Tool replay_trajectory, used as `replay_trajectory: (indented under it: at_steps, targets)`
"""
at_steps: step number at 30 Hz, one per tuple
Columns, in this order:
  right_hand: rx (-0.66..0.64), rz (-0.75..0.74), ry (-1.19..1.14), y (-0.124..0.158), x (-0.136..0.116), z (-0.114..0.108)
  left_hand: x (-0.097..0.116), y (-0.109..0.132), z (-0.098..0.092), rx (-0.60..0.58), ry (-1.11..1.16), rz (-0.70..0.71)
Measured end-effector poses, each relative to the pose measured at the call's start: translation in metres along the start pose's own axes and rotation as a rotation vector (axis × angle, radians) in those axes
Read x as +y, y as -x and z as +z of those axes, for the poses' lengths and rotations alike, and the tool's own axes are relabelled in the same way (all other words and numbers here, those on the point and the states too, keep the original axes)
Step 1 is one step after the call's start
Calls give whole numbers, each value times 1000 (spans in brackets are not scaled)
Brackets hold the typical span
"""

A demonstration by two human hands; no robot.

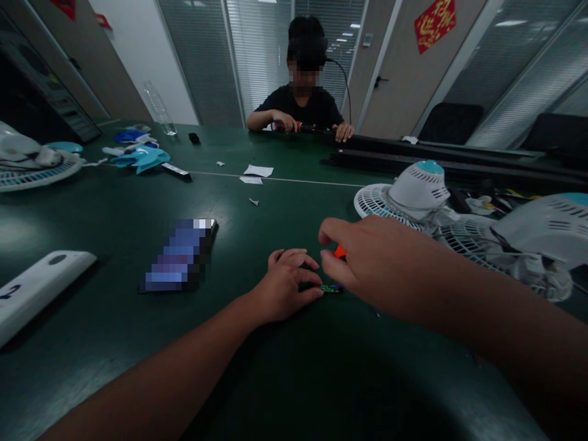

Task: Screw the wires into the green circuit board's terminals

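Note:
My left hand (287, 288) rests on the dark green table (114, 208), fingers curled and pinching a small green circuit board (331, 288) at its left end. My right hand (367, 257) hovers just right of it, fingers closed around an orange-tipped tool (340, 250) whose end points down at the board. Most of the tool is hidden in my hand.
A phone (181, 254) lies left of my hands and a white panel (37, 288) sits at the left edge. White fan parts (422, 190) pile up on the right, blue fan blades (140, 158) at the far left. Paper scraps (257, 171) lie mid-table. A person (303, 104) works opposite.

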State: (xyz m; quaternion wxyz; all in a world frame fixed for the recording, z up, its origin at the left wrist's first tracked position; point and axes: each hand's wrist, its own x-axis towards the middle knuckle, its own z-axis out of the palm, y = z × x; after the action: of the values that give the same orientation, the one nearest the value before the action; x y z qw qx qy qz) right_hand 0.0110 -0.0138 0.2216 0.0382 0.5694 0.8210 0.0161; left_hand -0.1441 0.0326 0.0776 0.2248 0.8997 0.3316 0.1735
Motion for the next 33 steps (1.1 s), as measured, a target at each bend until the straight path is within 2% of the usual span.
replay_trajectory:
  at_steps: [5, 12, 16, 23, 33]
  targets:
    - [9, -17, 16, 0, -1, 0, 0, -1, 1, 10, -3, 17]
    - [29, 45, 60, 3, -8, -5, 2, -1, 1, 13, 30, 0]
    - [45, 12, 87, 4, -9, -6, 3, -2, 1, 7, 18, -19]
    - [-8, 52, 84, 1, -7, -5, 5, -2, -4, -33, 2, -7]
    - [-12, -22, 36, 2, -5, -4, 1, -1, 1, 1, 4, 10]
